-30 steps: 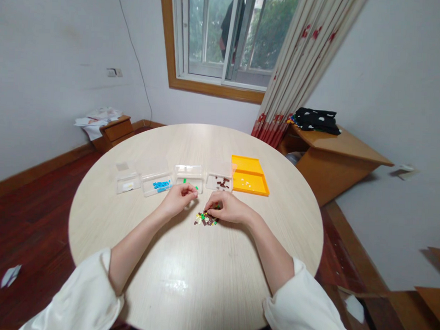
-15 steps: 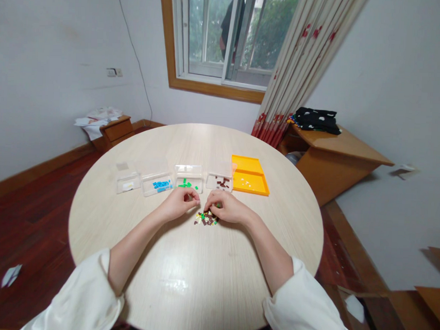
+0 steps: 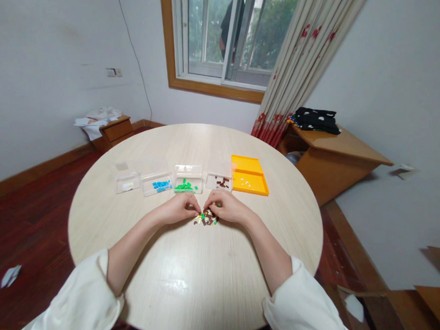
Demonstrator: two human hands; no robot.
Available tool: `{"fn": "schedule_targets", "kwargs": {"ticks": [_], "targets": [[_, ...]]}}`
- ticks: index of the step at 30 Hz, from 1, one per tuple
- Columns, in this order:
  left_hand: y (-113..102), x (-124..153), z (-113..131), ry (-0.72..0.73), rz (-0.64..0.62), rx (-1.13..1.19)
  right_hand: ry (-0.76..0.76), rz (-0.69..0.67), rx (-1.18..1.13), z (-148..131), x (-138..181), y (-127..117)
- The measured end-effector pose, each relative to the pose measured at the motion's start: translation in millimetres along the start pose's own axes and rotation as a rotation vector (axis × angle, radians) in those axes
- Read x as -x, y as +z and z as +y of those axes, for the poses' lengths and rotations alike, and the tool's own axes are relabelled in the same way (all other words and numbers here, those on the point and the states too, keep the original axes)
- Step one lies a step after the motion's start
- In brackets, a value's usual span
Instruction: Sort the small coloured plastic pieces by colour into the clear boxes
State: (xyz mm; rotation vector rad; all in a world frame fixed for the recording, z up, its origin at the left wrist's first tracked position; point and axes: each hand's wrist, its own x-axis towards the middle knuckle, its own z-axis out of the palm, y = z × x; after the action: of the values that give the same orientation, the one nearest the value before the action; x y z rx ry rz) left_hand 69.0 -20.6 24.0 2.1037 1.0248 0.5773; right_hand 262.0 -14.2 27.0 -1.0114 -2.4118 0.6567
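Observation:
A small pile of mixed building bricks (image 3: 207, 220), brown, pale yellow and green, lies on the round table (image 3: 186, 265). At its left edge is my left hand (image 3: 181, 208), thumb and fingertips pinched together near a green brick (image 3: 202, 216). My right hand (image 3: 228, 206) is bent over the pile's right side, fingers curled in and partly covering the pieces. Whatever is between the fingertips of either hand is too small to make out. Just beyond my hands stands an open clear box with green bricks (image 3: 184, 185).
Also in the row are a clear box with blue bricks (image 3: 161, 185), one with brown bricks (image 3: 222, 182), a small clear box (image 3: 127, 186) with whitish pieces, and an open yellow box (image 3: 257, 186) with white pieces. Behind the table are a window (image 3: 214, 38) and a curtain (image 3: 301, 56).
My left hand has moved down and right, from above the pile's left side to its edge, its fingers now pointing into the bricks. The right hand has barely moved.

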Motion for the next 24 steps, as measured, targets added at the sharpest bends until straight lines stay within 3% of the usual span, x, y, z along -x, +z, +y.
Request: {"fn": "schedule_targets", "kwargs": {"ticks": [9,14,24], "targets": [[0.5,0.4,5.0,-0.041,-0.046,-0.009,-0.035,-0.006,-0.047,-0.7,0.0,5.0],[2.4,-1.2,2.0,-0.135,0.050,0.101,-0.002,0.016,-0.073,-5.1,-0.1,5.2],[1.5,-5.2,0.5,-0.148,0.216,0.254,-0.006,0.193,-0.152,-7.0,-2.4,5.1]]}}
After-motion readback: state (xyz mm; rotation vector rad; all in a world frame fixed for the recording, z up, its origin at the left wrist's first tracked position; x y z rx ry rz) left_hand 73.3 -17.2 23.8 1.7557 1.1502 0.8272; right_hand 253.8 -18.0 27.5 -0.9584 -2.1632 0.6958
